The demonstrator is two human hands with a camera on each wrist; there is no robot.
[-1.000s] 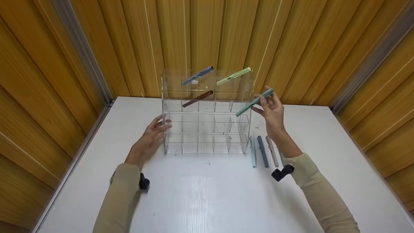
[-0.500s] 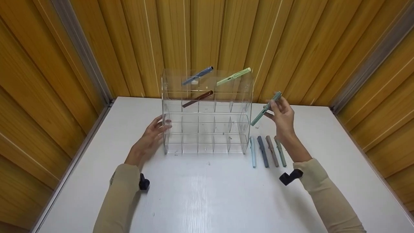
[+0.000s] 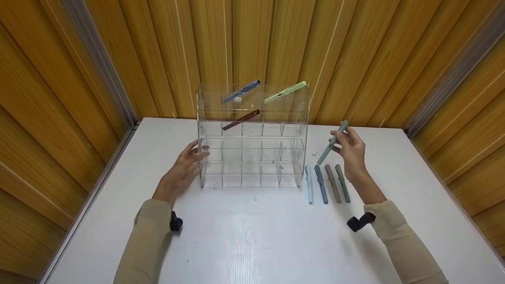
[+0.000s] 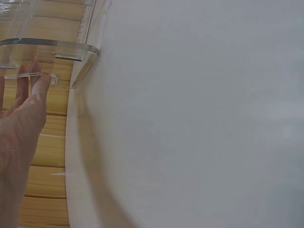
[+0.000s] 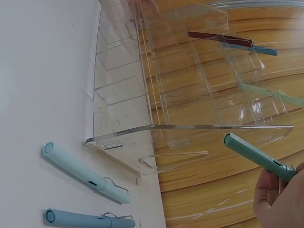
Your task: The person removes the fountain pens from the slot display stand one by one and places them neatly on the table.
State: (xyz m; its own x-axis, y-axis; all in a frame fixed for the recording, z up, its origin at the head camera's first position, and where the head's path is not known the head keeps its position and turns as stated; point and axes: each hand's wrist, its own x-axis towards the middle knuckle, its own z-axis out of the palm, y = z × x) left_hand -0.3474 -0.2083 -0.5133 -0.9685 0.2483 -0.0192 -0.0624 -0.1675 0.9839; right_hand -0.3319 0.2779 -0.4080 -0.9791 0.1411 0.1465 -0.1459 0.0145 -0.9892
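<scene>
My right hand (image 3: 353,154) pinches a capped green pen (image 3: 326,153) near its clip end, raised to the right of the clear stepped acrylic rack (image 3: 252,137). In the right wrist view the pen (image 5: 251,153) slants, its plain end toward the rack's side panel. At the rack's left side my left hand (image 3: 182,167) holds the edge with its fingertips; the left wrist view shows the fingers (image 4: 40,90) at the clear bent edge. A blue pen (image 3: 241,92), a pale green pen (image 3: 285,92) and a dark red pen (image 3: 241,120) lie slanted in the upper tiers.
Right of the rack a row of pens lies on the white table (image 3: 236,236): light blue (image 3: 309,185), dark blue (image 3: 321,184), brown (image 3: 333,184) and green (image 3: 343,184). Wood-grain panels (image 3: 252,43) rise behind the table and at both sides.
My right hand has drawn the green pen away from the rack, rightward and toward me, and the pen now stands steeper. All of the pens in the row now show. My left hand stays put.
</scene>
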